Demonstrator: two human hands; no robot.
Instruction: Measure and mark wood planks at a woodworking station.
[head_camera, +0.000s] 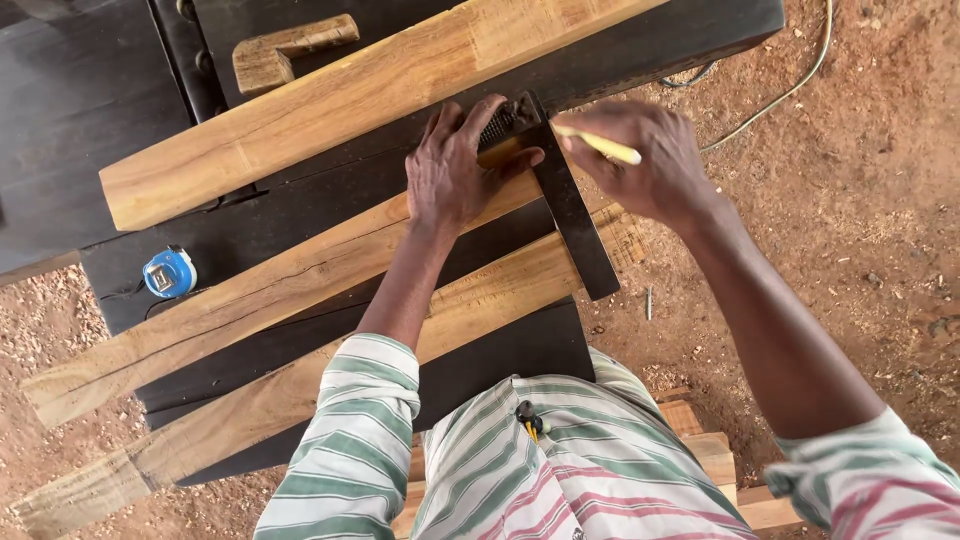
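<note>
three pale planks are lying slantwise on the dark bench (60, 140), with a blue tape measure (170, 272) sitting at the left. the left hand (452, 165) is pressing flat, fingers spread, on the try square (560, 190), seating its stock against the middle plank (270, 290). the right hand (650, 160) is pinching a yellow pencil (600, 146) at the blade's far end. judged step: marking a square line; next move calls for holding the stock tight to the plank edge. sawdust ground (860, 180) at right is leaving elbow room.
</note>
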